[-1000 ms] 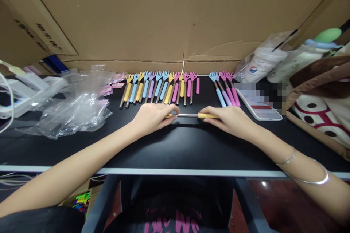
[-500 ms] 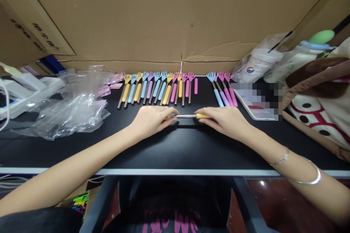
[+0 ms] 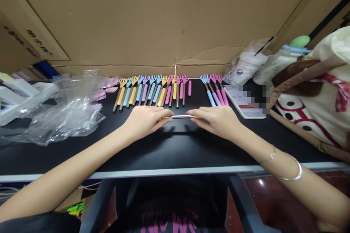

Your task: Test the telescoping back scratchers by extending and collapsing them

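Observation:
A yellow back scratcher with a metal rod [image 3: 181, 116] is stretched level between my two hands, above the black table. Its claw end is pinched in my left hand [image 3: 143, 121], whose fingers mostly hide it. On the yellow grip at the other end, my right hand [image 3: 218, 121] is closed. Beyond my hands lies a row of claw heads with rods [image 3: 145, 91], loose coloured grips among them, in yellow, blue, purple and pink. A smaller group of back scratchers with grips on their rods [image 3: 214, 91] lies to the right of that row.
Clear plastic bags [image 3: 68, 107] are heaped at the left beside a white rack [image 3: 24, 98]. On the right are a phone [image 3: 243, 103], a bagged drink cup [image 3: 247, 67], a bottle [image 3: 290, 58] and a cloth bag [image 3: 328, 123]. A cardboard wall [image 3: 123, 18] stands behind.
Less of the yellow grip shows beside my right hand, which sits slightly closer to my left. The whole view has shifted a little; both hands still hold the back scratcher.

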A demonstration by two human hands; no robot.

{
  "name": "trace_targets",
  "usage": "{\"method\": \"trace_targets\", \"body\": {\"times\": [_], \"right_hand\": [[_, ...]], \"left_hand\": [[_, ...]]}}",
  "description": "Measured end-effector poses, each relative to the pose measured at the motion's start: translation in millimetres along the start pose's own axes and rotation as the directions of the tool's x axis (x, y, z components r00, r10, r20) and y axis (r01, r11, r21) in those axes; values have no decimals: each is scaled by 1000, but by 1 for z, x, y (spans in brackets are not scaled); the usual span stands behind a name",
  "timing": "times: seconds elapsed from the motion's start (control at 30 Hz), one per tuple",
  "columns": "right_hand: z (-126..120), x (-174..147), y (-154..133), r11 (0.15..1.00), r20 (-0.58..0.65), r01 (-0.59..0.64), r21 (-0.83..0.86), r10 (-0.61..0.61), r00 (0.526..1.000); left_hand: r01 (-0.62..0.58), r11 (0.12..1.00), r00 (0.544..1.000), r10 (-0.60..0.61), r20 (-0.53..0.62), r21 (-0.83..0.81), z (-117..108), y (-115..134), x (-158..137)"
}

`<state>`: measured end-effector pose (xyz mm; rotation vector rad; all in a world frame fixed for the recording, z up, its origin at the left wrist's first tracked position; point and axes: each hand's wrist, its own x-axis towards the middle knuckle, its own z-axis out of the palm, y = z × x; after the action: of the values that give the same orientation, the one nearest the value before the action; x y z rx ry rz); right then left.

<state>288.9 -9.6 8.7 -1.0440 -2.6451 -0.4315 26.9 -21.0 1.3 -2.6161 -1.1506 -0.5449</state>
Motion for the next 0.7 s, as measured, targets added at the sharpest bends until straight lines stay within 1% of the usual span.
{"method": "trace_targets", "body": {"times": [0.17,0.27,0.37,0.5,0.6,0.7], "right_hand": [[1,-3,13,1000,-84,31,-4,-31,996],[2,-4,27,998,-139,47,-45,-53,989],[-3,-6,45,992,-173,27,-125,-48,984],[-11,-17,72,976,-183,-6,-220,-36,982],[-14,-31,87,961,-188,-12,-278,-43,981],[-15,-44,97,936,-151,4,-351,-61,987]], "left_hand": [[-8,1000,999,9,38,-13,-7,-8,0],[-14,1000,1000,14,18,22,-11,-19,0],[-28,994,999,31,-34,105,-20,-35,-1],[-50,967,994,73,-86,249,-33,-57,-4],[-87,938,985,131,-110,336,-38,-73,-14],[-102,904,983,156,-98,415,-39,-87,-29]]}}
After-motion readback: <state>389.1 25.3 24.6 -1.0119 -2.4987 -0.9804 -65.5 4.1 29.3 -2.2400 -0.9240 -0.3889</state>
